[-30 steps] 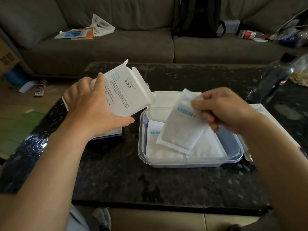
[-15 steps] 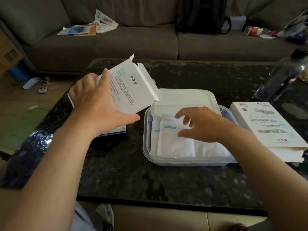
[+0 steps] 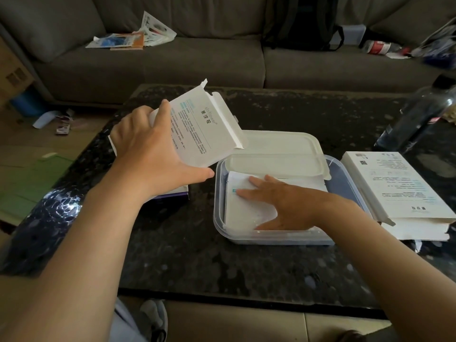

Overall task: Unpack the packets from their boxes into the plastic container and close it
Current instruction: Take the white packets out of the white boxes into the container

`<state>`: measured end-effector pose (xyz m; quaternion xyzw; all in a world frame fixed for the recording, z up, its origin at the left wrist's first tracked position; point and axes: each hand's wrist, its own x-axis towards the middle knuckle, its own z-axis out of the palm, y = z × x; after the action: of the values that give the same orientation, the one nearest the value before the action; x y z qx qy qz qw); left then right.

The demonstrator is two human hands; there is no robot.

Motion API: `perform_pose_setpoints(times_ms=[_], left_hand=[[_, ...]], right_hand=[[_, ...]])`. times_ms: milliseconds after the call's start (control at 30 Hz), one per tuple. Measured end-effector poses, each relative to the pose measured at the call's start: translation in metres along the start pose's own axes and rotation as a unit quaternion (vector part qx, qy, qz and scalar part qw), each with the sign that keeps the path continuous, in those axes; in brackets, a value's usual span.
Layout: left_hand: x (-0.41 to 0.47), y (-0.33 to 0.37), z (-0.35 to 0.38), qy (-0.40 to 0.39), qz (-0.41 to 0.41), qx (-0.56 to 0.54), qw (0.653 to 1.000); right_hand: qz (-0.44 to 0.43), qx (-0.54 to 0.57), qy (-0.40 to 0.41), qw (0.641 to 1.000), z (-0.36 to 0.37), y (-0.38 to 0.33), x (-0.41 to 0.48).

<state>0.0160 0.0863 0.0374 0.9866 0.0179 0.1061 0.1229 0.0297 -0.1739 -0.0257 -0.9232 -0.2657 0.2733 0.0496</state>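
Note:
A clear plastic container (image 3: 350, 178) sits on the dark table (image 3: 222, 265), with its white lid (image 3: 278, 149) leaning behind it. White packets (image 3: 246, 208) lie flat inside. My right hand (image 3: 283, 203) presses down on the packets with straight fingers. My left hand (image 3: 153, 154) grips an open white box (image 3: 204, 129) tilted above the container's left rim, its flap hanging open. A second white box (image 3: 394, 191) lies flat to the right of the container.
A purple-edged box (image 3: 172, 196) lies under my left hand. A dark bottle (image 3: 417, 117) stands at the far right. Behind the table is a grey sofa (image 3: 172, 62) with papers, a black backpack (image 3: 303, 23) and clutter.
My right hand carried a packet down into the container, let it go and now presses flat on the stack. The left hand kept holding the open box, nearly still.

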Motion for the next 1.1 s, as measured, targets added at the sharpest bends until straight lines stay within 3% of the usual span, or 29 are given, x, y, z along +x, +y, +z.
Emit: perform_pose_setpoints(times_ms=[233,700,833,900,1033,1100], left_hand=[[0.0,0.004,0.001,-0.004,0.01,0.008,1.0],[-0.002,0.01,0.008,-0.017,0.034,0.021,0.999],[-0.002,0.014,0.009,-0.025,0.042,0.023,0.999],[-0.003,0.016,0.009,-0.024,0.048,0.02,0.998],[-0.006,0.019,0.009,-0.027,0.062,0.017,0.998],[-0.009,0.023,0.012,-0.029,0.08,0.026,0.996]], right_hand=[[-0.001,0.017,-0.009,1.0,-0.002,-0.002,0.004],[-0.015,-0.076,0.002,0.997,0.008,-0.005,0.011],[-0.02,-0.064,0.014,0.998,0.008,-0.006,0.011],[-0.01,0.006,0.021,1.0,0.002,-0.006,0.004],[0.026,0.143,0.136,0.98,-0.037,-0.001,-0.026],[0.014,0.235,0.242,0.941,-0.051,-0.001,-0.041]])
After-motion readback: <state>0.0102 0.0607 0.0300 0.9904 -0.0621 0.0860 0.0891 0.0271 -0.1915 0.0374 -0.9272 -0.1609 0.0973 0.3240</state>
